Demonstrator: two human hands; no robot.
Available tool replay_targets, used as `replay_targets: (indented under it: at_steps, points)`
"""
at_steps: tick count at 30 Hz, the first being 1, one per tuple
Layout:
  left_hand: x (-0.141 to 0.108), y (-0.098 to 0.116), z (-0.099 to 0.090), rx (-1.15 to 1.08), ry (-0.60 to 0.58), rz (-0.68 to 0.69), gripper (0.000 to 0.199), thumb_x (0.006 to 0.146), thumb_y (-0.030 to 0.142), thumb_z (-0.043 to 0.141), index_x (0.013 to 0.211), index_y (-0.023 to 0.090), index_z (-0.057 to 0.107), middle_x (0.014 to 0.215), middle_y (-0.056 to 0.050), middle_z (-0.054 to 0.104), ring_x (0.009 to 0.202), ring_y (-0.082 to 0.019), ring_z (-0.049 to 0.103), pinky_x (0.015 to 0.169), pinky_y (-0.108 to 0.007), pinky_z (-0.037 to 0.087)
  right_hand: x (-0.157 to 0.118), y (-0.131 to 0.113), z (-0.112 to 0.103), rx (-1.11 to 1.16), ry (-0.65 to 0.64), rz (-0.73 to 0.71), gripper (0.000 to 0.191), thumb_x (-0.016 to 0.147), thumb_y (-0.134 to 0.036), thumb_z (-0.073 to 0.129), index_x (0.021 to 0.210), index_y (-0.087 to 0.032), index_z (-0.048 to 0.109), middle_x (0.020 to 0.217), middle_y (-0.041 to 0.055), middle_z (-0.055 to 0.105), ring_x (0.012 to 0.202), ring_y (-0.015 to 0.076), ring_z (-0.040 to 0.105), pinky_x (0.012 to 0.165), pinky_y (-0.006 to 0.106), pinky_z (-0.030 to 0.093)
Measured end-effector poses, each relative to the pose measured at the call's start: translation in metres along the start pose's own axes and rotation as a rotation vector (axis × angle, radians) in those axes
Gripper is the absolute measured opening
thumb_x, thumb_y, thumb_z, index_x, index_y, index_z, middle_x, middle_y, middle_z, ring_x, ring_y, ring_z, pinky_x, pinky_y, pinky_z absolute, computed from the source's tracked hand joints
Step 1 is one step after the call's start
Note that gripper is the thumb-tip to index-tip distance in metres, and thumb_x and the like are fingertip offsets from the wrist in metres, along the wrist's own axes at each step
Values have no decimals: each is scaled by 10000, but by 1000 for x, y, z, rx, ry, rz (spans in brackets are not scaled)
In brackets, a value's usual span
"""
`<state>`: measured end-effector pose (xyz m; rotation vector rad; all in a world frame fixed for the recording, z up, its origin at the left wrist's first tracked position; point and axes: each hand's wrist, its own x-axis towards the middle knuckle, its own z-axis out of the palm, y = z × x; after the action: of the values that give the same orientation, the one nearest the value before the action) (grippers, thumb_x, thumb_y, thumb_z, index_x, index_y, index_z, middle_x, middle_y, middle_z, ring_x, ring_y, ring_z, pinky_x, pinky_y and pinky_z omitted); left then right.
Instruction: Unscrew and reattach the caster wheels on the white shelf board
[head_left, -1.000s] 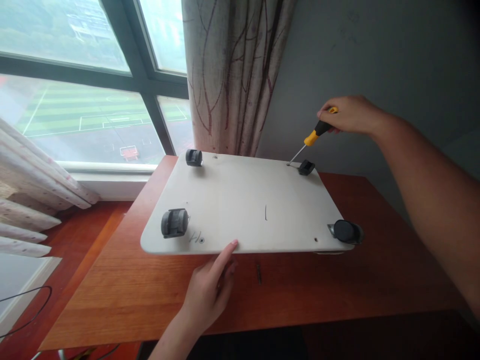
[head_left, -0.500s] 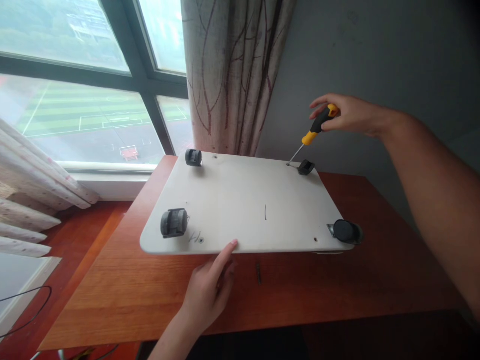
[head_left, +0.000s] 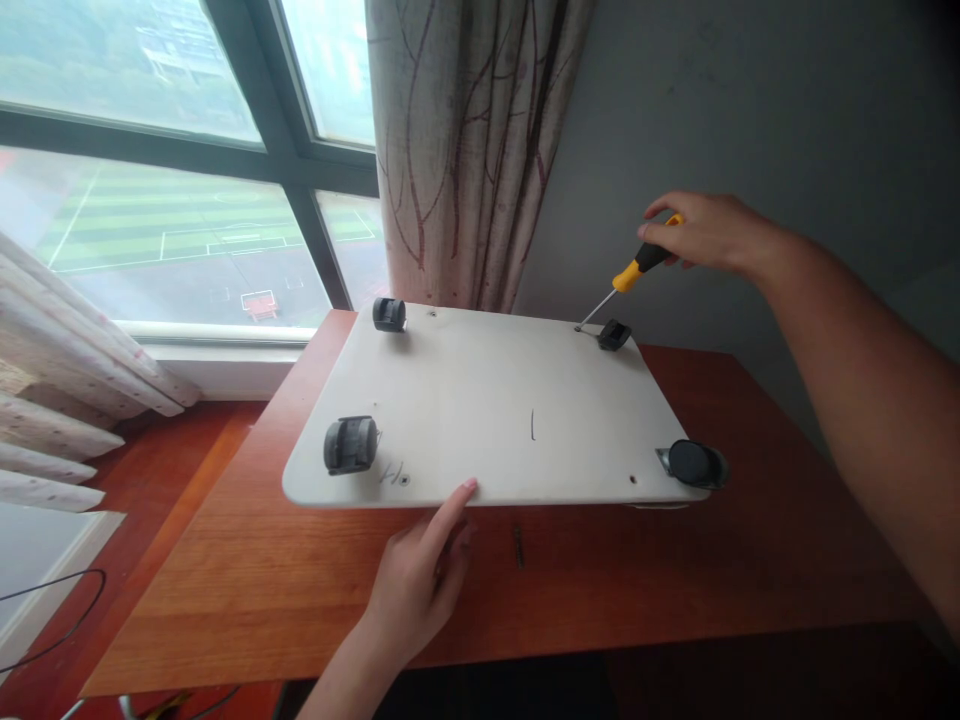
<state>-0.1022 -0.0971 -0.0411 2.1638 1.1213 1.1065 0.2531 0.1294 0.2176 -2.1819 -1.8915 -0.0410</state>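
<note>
My right hand (head_left: 701,232) is closed around the black and yellow handle of a screwdriver (head_left: 636,268). The tool leans, its tip in a screw hole near the far right corner of a white board (head_left: 487,400), beside a black caster wheel (head_left: 614,335). At the board's near edge is my left hand (head_left: 420,565), index fingertip on the top face and the other fingers curled below the rim. More casters stand at the other corners: far left (head_left: 389,315), near left (head_left: 350,445) and near right (head_left: 694,464). A screw head (head_left: 404,480) shows near the left caster.
The board is raised on a reddish wooden table (head_left: 225,590). A small dark screw-like piece (head_left: 518,548) lies in front of it. Behind are a patterned curtain (head_left: 457,150) and a grey wall (head_left: 720,100). A window (head_left: 187,230) is at the left.
The fingers of my right hand have shifted round the screwdriver handle, and its handle leans slightly lower and further right. The tip stays at the same hole. My left hand keeps its place.
</note>
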Motion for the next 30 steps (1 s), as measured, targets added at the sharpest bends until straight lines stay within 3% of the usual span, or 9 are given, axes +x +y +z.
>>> replay_targets:
  at_steps: [4,8,10,13,15,17,21,26,30]
  points:
    - [0,1,0,-3,5,-5,592,966,107,480,1531,242,364,829,-17,670,646,-120,613,647,-192,513,1,4,3,-153,60,1,354,902,-504,550,1084,-232,684,648,23,613,637,198,603,744,391,497]
    - [1,1,1,-12,8,-1,599,963,104,479,1530,258,364,835,-11,670,647,-117,615,648,-190,511,6,15,8,269,-68,-206,554,791,-295,672,1332,-274,555,1043,44,696,789,164,635,759,315,523]
    - [0,1,1,-13,4,-4,603,963,105,476,1534,260,357,839,-11,671,652,-116,621,656,-193,514,5,13,7,282,-57,-160,577,797,-349,679,1351,-271,539,1091,61,688,836,183,638,781,340,532]
    - [0,0,0,-7,-2,-10,598,964,109,477,1533,254,360,833,-12,672,642,-118,622,661,-201,522,1,3,5,-53,85,2,460,866,-563,589,1171,-226,656,789,62,663,741,229,616,807,446,511]
    - [0,0,0,0,-1,-8,593,966,111,476,1531,253,361,828,-13,673,637,-120,621,658,-203,525,-1,0,4,-161,105,24,414,896,-562,546,1074,-217,689,650,39,605,679,223,597,812,457,499]
    - [0,0,0,4,0,-6,590,968,113,477,1530,252,361,829,-13,673,636,-121,620,653,-203,525,1,3,4,-55,66,-35,361,884,-463,597,1148,-228,671,726,31,624,660,187,590,775,402,516]
    - [-1,0,1,1,-11,-12,592,967,107,477,1532,242,359,832,-16,673,628,-117,611,648,-200,520,8,14,6,297,-83,-152,573,786,-288,704,1340,-261,558,1072,59,647,808,156,613,731,300,544]
    - [0,1,0,-5,-12,-10,586,973,111,463,1533,245,356,821,-11,670,616,-111,601,648,-196,513,3,4,3,-141,85,38,467,869,-623,576,1073,-217,685,947,111,665,873,258,628,830,452,497]
    - [1,1,-1,-15,-11,-10,595,969,108,467,1534,256,351,828,-4,668,645,-111,615,649,-189,504,0,0,3,-107,79,-13,323,901,-450,574,1109,-224,673,891,77,648,797,217,621,810,415,503]
